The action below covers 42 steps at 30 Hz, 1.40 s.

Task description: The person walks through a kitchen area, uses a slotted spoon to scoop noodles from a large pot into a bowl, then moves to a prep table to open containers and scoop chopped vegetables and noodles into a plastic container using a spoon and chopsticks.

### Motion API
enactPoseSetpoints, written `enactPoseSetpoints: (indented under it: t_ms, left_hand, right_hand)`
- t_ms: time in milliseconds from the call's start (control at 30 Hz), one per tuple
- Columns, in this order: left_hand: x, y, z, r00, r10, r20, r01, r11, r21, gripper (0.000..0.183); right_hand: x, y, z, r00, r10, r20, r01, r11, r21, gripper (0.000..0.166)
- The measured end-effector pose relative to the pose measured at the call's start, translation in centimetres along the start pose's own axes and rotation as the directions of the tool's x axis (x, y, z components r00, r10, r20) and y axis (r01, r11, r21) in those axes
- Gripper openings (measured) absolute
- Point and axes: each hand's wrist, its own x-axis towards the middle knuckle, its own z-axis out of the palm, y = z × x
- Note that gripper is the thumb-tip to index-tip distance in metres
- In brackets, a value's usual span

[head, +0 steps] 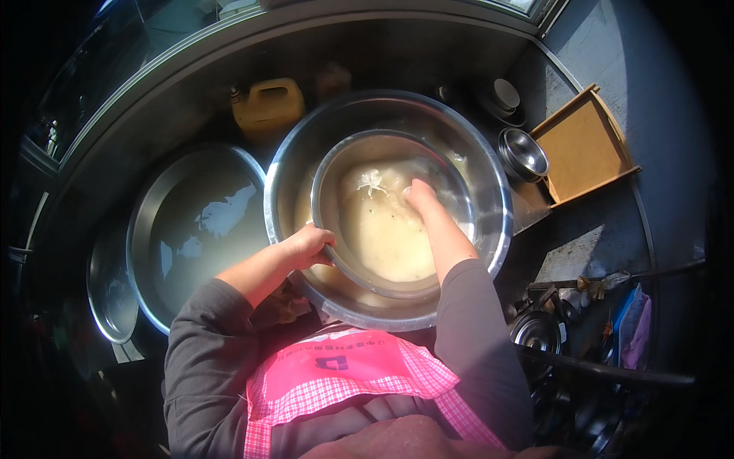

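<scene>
A smaller metal basin (395,291) sits inside a large metal basin (385,102), and both contain cloudy, cream-coloured liquid (390,235). My left hand (312,245) grips the smaller basin's left rim, thumb and fingers around its edge. On the right side, my right hand (420,192) dips into the liquid of the smaller basin. Its fingers are mostly under the surface, so whether they hold anything is hidden. A pale, whitish clump (371,179) breaks the surface to the left of that hand.
Left of the basins stands another wide basin (137,252) of cloudy water, with a shallow metal pan (109,298) beside it. A yellow jug (269,112) is behind. To the right are stacked metal bowls (526,152), a wooden tray (585,146) and a pot lid (536,335).
</scene>
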Motion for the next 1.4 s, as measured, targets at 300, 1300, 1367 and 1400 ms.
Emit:
enactPoseSetpoints:
  t_ms: [300, 1300, 1367, 1400]
  left_hand:
    - [0.2, 0.2, 0.5, 0.994, 0.104, 0.022, -0.102, 0.991, -0.092, 0.025]
    - [-0.8, 0.8, -0.3, 0.965, 0.254, 0.059, -0.257, 0.965, 0.057, 0.061]
    - [-1.1, 2.1, -0.8, 0.981, 0.187, 0.042, -0.191, 0.976, 0.109, 0.049]
    - [-0.8, 2.7, -0.8, 0.985, 0.170, 0.036, -0.174, 0.974, 0.143, 0.045]
  right_hand:
    - [-7.8, -5.4, 4.8, 0.587, -0.524, 0.617, 0.719, 0.687, -0.101, 0.048]
    - [-7.2, 5.7, -18.5, 0.855, -0.427, -0.294, 0.420, 0.903, -0.090, 0.026]
    - [-7.9, 4.5, -18.3, 0.906, -0.284, -0.314, 0.131, 0.894, -0.429, 0.034]
    - [-7.1, 6.4, -18.5, 0.904, -0.359, -0.233, 0.141, 0.765, -0.629, 0.045]
